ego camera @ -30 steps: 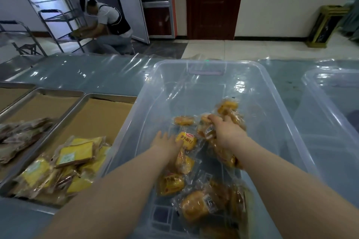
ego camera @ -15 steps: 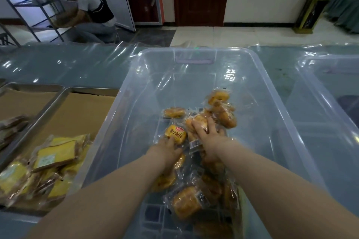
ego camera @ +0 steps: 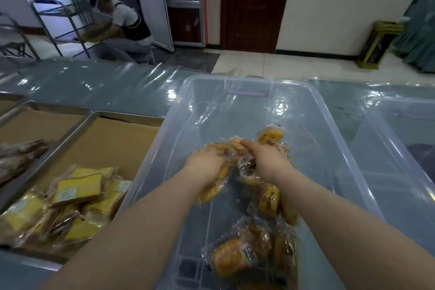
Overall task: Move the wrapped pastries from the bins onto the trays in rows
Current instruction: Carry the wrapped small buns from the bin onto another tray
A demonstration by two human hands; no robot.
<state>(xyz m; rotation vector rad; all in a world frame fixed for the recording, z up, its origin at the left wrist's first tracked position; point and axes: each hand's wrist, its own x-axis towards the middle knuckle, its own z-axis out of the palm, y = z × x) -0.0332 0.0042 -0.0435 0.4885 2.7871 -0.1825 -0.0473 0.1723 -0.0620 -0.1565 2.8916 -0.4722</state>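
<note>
Both hands are reaching into the clear bin point(ego camera: 329, 125) on the bench point(ego camera: 106, 87). The left hand point(ego camera: 204, 164) and right hand point(ego camera: 268, 162) are each closing on wrapped pastries point(ego camera: 237, 148), fingertips hiding among wrappers. More pastries are lying nearer, blurring at the frame edge. The tray point(ego camera: 94, 122) is sitting left.

Plastic-covered table point(ego camera: 98, 87) bearing two clear bins point(ego camera: 334, 139) and cardboard-lined metal trays point(ego camera: 77, 127).

Clear-wrapped golden pastries point(ego camera: 231, 258) heaped in the clear bin point(ego camera: 329, 125) — yellow packs point(ego camera: 77, 192) on the tray point(ego camera: 70, 139).
</note>
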